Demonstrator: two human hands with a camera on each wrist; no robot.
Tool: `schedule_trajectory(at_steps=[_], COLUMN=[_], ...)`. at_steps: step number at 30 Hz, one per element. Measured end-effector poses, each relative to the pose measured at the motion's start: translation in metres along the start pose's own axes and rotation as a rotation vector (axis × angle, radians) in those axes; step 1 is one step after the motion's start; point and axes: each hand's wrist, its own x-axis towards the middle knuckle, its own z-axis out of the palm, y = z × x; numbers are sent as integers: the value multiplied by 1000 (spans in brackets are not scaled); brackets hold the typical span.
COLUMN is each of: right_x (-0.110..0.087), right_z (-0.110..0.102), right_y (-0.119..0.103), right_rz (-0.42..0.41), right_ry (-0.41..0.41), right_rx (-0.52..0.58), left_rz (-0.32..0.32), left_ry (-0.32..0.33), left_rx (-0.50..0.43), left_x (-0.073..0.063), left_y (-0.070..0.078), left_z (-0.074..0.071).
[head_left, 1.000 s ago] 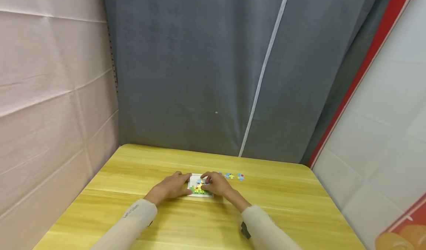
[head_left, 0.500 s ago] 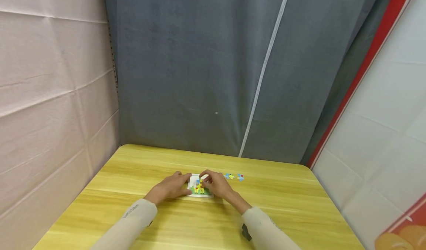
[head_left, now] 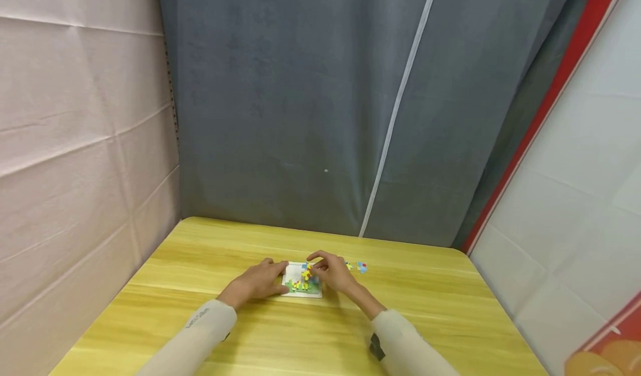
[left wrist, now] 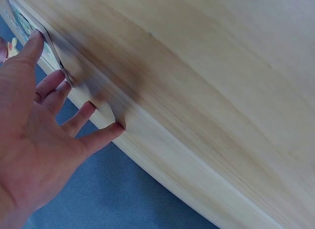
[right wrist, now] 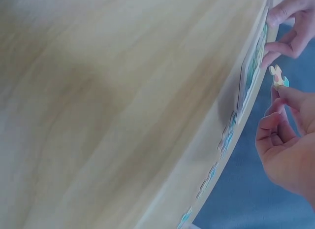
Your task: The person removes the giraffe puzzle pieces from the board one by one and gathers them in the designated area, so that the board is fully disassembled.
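A small jigsaw puzzle board (head_left: pixel 292 273) with a white frame lies on the table, green and yellow pieces filling its near part. Along its left side rests my left hand (head_left: pixel 259 280), thumb on the near corner and a finger at the far one; the left wrist view shows the other fingers spread over the table. Above the board's right half, my right hand (head_left: pixel 334 271) pinches a yellow, red and blue puzzle piece (right wrist: pixel 279 77) between thumb and finger, raised off the board. My right hand hides the board's far right corner.
Loose puzzle pieces (head_left: pixel 362 267) lie in a row on the wooden table (head_left: pixel 400 303), right of the board. A grey curtain (head_left: pixel 300 114) hangs behind the far edge. Pale sheeting (head_left: pixel 85 142) covers the left side, and a white panel stands right.
My right hand has shifted slightly right and lifted, drawing the yellow piece up off the board's pieces. My left hand stays put.
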Motion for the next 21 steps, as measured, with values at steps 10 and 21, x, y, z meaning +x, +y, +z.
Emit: schedule_trajectory(at_steps=[10,21], right_x=[-10,-26], right_z=[-26,-52], right_y=[11,31], right_rz=[-7,68], right_ry=[22,37], right_rx=[-7,-68], left_rz=[16,29], left_ry=[-14,-10], left_rx=[-37,-30], left_x=[-2,-3], left_y=[1,1], left_z=[-1,-1])
